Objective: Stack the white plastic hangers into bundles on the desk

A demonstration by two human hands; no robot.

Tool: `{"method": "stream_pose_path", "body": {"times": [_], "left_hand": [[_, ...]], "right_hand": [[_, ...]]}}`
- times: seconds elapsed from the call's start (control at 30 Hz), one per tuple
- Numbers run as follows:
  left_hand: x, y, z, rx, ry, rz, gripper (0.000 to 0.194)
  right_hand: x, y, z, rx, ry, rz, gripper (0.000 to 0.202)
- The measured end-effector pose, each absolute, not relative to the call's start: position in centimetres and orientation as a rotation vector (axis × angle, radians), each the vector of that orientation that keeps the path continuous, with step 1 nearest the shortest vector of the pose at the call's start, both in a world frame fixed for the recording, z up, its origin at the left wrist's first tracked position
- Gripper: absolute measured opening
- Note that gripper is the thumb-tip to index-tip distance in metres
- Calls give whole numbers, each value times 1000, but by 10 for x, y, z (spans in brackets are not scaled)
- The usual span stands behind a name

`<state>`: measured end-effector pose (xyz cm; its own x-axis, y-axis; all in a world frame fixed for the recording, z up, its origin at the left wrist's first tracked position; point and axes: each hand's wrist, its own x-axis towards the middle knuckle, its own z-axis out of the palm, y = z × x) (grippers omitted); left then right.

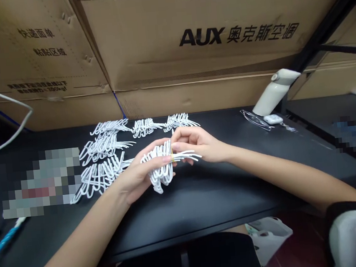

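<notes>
A bundle of white bent hooks point(160, 164) is held above the black table by my left hand point(143, 170), its fingers wrapped round the bundle and the thumb across the front. My right hand point(194, 144) is at the bundle's right side, thumb and fingers pinched at a thin yellow band point(172, 155) round the hooks' straight ends. Those ends stick out to the right beneath my right hand. Behind and left of my hands, several similar bundles point(101, 174) lie on the table, two of them in the back row point(146, 126).
Large cardboard boxes point(169, 38) stand along the back of the black table point(204, 206). A white bottle point(271, 93), glasses point(255, 119) and a small white case point(272, 119) are at the back right. Cables lie at the left. A white bag point(270, 238) hangs below the front edge.
</notes>
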<state>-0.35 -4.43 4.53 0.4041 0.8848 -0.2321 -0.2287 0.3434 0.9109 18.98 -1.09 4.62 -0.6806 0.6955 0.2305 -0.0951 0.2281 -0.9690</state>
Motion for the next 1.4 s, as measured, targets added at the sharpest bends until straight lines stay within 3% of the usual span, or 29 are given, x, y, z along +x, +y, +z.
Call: {"method": "stream_pose_path", "body": {"times": [0.37, 0.53, 0.67, 0.8, 0.93, 1.07, 1.4], "left_hand": [[3, -45, 42, 1051, 941, 914, 35], [3, -44, 42, 1107, 958, 927, 36], [3, -43, 38, 1127, 984, 954, 40], [7, -43, 32, 1176, 1003, 987, 39], [11, -45, 29, 1185, 991, 977, 42], [11, -45, 32, 1150, 987, 974, 40], [10, -46, 35, 1177, 924, 952, 42]], "right_hand": [[190, -11, 42, -614, -1858, 1305, 22], [189, -2, 42, -647, -1630, 1736, 24], [188, 2, 41, -703, -1091, 2190, 36], [188, 2, 44, -822, -656, 2285, 31], [187, -1, 47, -834, -592, 2090, 24], [187, -3, 46, -715, -900, 1875, 20], [186, -3, 31, -726, -1599, 905, 25]]}}
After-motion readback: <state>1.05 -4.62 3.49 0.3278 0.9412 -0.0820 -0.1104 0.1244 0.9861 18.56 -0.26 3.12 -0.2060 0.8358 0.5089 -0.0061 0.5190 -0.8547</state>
